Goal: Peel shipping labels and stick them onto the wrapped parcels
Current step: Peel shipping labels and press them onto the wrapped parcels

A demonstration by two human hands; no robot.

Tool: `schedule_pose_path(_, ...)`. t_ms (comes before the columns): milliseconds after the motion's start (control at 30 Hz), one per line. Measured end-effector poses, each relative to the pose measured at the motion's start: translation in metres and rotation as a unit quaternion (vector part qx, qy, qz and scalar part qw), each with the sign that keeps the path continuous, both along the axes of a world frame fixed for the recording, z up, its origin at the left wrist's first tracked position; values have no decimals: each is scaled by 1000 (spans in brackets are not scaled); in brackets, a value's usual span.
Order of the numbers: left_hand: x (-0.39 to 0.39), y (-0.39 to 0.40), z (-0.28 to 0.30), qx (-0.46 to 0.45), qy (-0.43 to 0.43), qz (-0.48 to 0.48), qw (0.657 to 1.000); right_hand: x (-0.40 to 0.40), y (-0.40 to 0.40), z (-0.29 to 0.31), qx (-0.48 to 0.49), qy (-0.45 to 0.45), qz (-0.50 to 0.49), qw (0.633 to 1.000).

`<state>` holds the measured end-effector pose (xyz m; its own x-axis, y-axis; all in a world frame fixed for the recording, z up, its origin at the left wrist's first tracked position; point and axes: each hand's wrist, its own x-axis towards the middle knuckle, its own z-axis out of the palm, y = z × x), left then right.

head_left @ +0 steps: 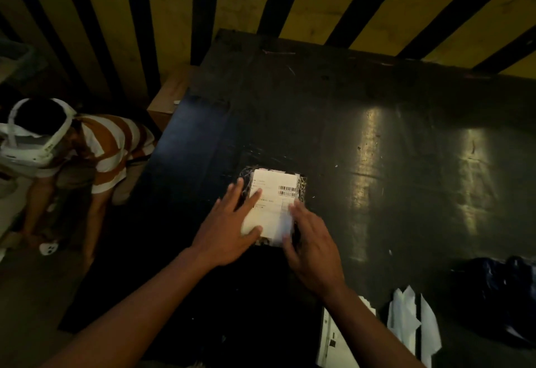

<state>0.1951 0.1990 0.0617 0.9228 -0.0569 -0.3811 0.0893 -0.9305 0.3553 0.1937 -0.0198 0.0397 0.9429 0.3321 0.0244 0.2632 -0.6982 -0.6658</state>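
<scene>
Two hands, left hand [229, 224] and right hand [311, 241], press one label [272, 202] (barcoded) onto one parcel [302, 185].

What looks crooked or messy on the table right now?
The label sits slightly askew on the parcel, with both hands flat on it. Loose white paper scraps lie scattered by the table's near right edge. Nothing looks spilled or damaged.

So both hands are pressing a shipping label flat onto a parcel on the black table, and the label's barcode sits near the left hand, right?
Not quite. In the head view the barcode sits toward the right edge of the shipping label, nearer the right hand than the left hand. The rest holds: both hands press the label flat onto the parcel on the black table.
</scene>
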Motion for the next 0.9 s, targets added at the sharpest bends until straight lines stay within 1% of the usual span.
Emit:
schedule_pose_path(33, -5, 3, 3, -33, 24, 57, 998, 4, -2, 0, 5, 14, -27, 1000)
schedule_pose_path(100, -10, 7, 7, -104, 56, 135, 984, 13, -3, -1, -1, 90, -39, 995)
schedule_pose_path(133, -10, 6, 9, -136, 57, 146, 978, 17, -2, -1, -5, 128, -23, 991)
schedule_pose_path(200, -11, 2, 11, -178, 38, 145, 972, 24, 2, -3, -14, 157, 11, 987)
schedule_pose_path(267, -10, -5, 13, -181, 16, 157, 971, 30, 4, -4, -7, 169, 10, 986)
schedule_pose_path(300, -9, -8, 15, -175, 5, 165, 971, 32, 5, -4, 12, 178, -5, 984)
schedule_pose_path(400, -3, -14, 20, -144, -18, 166, 975, 33, 1, -3, 102, 205, -49, 972)
schedule_pose_path(500, 6, -16, 29, -109, -40, 144, 983, 31, -4, -1, 180, 204, -66, 960)
schedule_pose_path(633, 10, -28, 46, -102, -71, 118, 985, 30, -14, 12, 233, 167, -89, 954)
schedule_pose_path(767, 9, -63, 54, -124, -87, 96, 984, 26, -46, 23, 215, 125, -129, 960)
schedule_pose_path(900, 4, -126, 50, -148, -82, 79, 983, 13, -99, 23, 169, 111, -179, 963)
